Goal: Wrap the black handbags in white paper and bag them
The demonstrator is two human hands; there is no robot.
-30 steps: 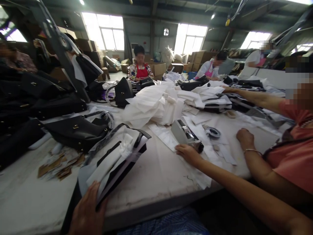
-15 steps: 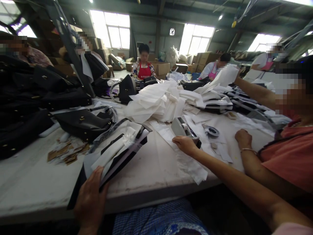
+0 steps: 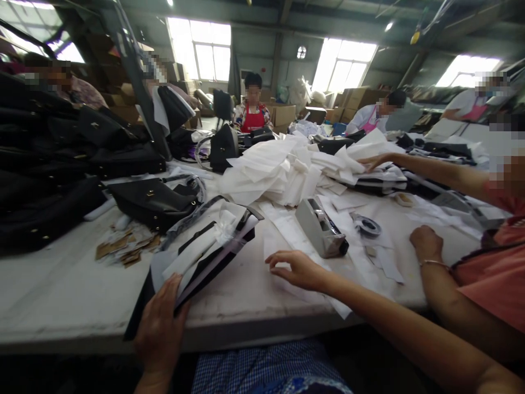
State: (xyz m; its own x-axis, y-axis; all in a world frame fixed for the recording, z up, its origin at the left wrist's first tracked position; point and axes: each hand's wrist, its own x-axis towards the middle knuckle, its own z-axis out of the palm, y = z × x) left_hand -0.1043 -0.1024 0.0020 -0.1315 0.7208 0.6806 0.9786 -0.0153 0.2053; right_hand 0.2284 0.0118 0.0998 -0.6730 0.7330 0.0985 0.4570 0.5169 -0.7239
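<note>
My left hand grips the near end of a black handbag, fingers on top and thumb at its side. White paper lies along this bag, with clear wrapping bunched near its far end. To its right, my right hand hovers over the table with thumb and forefinger curled towards each other, almost pinched. Whether a thin clear piece is between the fingertips cannot be made out. Just beyond that hand stands a grey tape dispenser, no longer touched by it.
Another black handbag and brown card scraps lie left, beside a heap of black bags. White paper sheets pile up mid-table. A tape roll lies right. A co-worker's arm reaches across there; others sit behind.
My right hand has left the tape dispenser and come left and nearer to me. My left hand stays on the handbag. The co-worker's hand on the right has lowered to the papers.
</note>
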